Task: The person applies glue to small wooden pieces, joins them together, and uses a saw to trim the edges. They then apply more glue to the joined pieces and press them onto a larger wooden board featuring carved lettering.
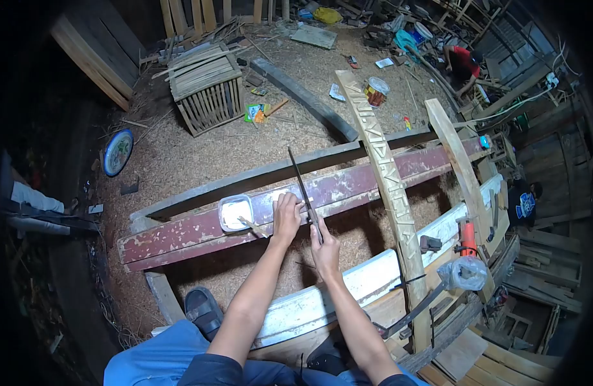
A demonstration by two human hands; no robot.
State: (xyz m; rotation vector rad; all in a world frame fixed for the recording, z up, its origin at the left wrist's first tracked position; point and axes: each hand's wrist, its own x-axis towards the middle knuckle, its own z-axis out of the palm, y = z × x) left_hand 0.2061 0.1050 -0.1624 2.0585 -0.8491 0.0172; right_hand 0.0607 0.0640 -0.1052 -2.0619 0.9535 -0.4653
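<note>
My right hand [325,251] is closed around the lower end of a long, thin, dark blade [299,175], which points up and away across the red-painted beam [174,241]. Whether it is a knife or a saw I cannot tell. Beside it my left hand [287,219] rests over the beam with bent fingers, pinching a small light piece, apparently wood, against the blade's side. A white plastic tub [236,204] with white contents stands on the beam, left of my left hand. A thin stick or brush [250,225] leans over its near rim.
A long board with carved raised letters [386,174] lies across the beams to the right. Beyond it are a curved plank [454,148], an orange power tool [467,237] and a clear plastic bag [463,273]. A slatted crate [209,96] stands ahead; a person in red [463,63] crouches far right.
</note>
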